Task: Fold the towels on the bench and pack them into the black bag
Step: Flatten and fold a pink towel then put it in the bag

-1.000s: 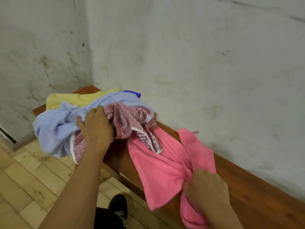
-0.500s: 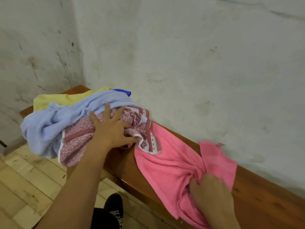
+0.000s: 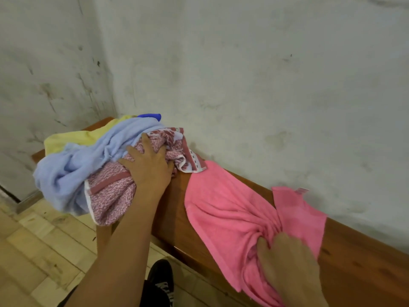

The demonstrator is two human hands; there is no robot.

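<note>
Head view: left hand (image 3: 147, 165) presses patterned towel (image 3: 115, 193) flat-fingered; right hand (image 3: 287, 260) clutches pink towel (image 3: 223, 209).

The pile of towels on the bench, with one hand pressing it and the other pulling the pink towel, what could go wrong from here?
1. The light blue towel and patterned pink-and-white towel overhang the bench edge; if the left hand lets up, they may slide onto the floor.
2. The right hand has the pink towel bunched in its grip, so it may need flattening before it folds neatly.
3. The black bag is not in view, so packing means looking elsewhere.
</note>
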